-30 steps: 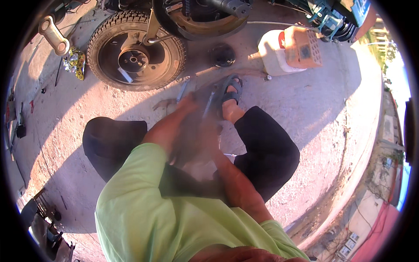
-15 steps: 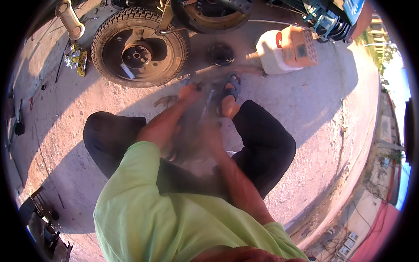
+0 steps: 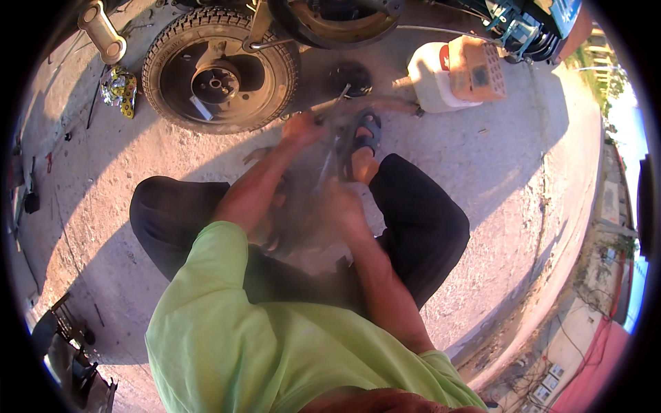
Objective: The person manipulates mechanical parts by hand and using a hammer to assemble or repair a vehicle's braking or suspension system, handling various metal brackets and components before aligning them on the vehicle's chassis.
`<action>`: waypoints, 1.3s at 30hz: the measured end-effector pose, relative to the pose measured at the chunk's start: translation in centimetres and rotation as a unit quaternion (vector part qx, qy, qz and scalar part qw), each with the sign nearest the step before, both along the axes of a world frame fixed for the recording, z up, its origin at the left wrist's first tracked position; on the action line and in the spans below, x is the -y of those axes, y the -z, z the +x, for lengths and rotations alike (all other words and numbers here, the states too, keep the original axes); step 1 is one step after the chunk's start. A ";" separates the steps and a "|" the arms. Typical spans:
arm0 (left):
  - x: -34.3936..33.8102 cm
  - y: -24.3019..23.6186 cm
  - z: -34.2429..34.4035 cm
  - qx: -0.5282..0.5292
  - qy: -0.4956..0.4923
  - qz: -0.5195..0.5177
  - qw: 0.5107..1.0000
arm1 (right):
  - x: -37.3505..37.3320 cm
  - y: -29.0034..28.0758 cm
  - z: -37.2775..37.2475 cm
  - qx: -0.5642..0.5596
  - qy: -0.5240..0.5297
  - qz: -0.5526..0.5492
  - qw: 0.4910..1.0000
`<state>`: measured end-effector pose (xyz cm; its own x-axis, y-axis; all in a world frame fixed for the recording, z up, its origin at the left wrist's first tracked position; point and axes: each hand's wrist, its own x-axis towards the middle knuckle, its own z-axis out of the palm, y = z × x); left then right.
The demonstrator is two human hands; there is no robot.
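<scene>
Keep the left hand (image 3: 301, 129) and right hand (image 3: 342, 206) steady near the thin, grey metal bar (image 3: 327, 164) – I can't tell how closed either grip is, or on what – and clear of the dark, strappy sandal (image 3: 372, 142).

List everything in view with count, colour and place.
Treaded wheel: one, brown, upper left
Strip: one, white, on the wheel
Patterned packet: one, yellow-silver, left of wheel
Round part: one, black, right of wheel
Jug: one, white, upper right
Hollow brick: one, orange, by the jug
Two-ended lever: one, tan, top left
Brake assembly, apparently: one, dark, top centre
Machine parts: several, teal, top right
Metal rod: one, silvery, blurred, centre
Shirt: one, green, bottom centre
Trousers: one pair, black, centre
Sandal: one, dark, upper centre
Left hand: one, bare, upper centre
Right hand: one, blurred, centre
</scene>
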<state>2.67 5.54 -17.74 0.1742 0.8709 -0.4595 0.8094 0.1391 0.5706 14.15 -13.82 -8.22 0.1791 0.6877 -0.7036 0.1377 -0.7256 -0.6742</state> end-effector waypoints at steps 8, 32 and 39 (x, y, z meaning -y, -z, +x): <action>-0.5 -4.3 0.4 -0.019 0.010 -0.005 1.000 | -2.6 -9.7 1.0 -0.119 0.127 -0.087 0.981; 4.1 -2.6 0.9 0.002 0.018 0.019 1.000 | 0.9 -8.0 1.7 -0.061 0.065 -0.073 0.993; 4.6 -3.2 1.5 0.008 0.014 -0.003 1.000 | 1.4 -8.7 2.7 -0.111 0.120 -0.108 0.981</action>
<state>4.21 0.90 -14.56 0.2066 0.8630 -0.4609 0.8037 0.1189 0.5830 16.90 -15.24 0.46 0.1442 0.4752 -0.8680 -0.1866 -0.8484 -0.4954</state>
